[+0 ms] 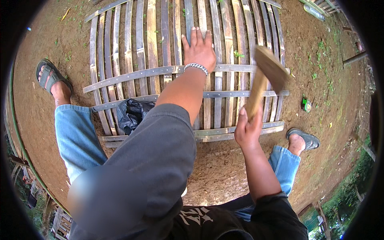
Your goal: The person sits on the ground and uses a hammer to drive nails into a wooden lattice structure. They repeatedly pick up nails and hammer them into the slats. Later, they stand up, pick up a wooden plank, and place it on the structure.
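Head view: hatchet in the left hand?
No, the right hand grips the hatchet by its wooden handle, while the left hand lies over the slats.

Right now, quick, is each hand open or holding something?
Left hand: open, palm down on the bamboo slats.
Right hand: closed, holding a wooden-handled hatchet.

Slatted panel (152, 40) looks like bamboo, streaky, mostly matt. Hatchet handle (256, 94): pale bare wood; head (269, 65) dull brown, blurred. Bag (134, 115): crinkled glossy black plastic. Bracelet (196, 66): shiny metal links.
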The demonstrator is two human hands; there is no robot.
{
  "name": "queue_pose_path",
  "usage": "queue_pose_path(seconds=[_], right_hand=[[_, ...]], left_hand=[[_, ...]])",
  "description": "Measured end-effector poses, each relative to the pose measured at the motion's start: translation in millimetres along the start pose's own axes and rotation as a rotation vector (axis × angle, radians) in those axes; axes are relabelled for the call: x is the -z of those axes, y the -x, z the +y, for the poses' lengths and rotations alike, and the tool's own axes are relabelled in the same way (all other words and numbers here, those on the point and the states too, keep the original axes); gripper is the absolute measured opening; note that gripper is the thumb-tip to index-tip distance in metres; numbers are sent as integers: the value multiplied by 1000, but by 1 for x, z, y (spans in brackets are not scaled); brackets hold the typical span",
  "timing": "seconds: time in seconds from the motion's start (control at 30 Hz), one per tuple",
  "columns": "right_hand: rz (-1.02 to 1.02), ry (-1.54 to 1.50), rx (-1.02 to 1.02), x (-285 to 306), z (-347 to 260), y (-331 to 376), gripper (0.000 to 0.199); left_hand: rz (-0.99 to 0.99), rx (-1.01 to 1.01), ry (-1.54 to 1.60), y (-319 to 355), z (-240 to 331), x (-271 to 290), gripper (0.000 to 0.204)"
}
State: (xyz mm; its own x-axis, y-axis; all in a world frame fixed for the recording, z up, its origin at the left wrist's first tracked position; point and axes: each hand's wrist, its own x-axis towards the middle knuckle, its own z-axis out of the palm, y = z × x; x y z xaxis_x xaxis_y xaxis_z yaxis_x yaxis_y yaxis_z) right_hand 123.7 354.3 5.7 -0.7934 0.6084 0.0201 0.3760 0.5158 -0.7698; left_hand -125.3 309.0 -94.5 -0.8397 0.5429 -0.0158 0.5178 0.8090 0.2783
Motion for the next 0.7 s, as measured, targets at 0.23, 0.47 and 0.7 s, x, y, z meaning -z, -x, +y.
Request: queue_pose_path(seconds=[0.23, 0.47, 0.7], right_hand=[[-305, 213, -175, -7, 18, -5, 58], [-299, 238, -244, -9, 34, 7, 55], [-203, 228, -246, 20, 9, -1, 60]], left_hand=[[-7, 4, 16, -3, 0, 1, 57], [2, -5, 41, -3, 4, 4, 58], [37, 5, 127, -4, 5, 9, 58]])
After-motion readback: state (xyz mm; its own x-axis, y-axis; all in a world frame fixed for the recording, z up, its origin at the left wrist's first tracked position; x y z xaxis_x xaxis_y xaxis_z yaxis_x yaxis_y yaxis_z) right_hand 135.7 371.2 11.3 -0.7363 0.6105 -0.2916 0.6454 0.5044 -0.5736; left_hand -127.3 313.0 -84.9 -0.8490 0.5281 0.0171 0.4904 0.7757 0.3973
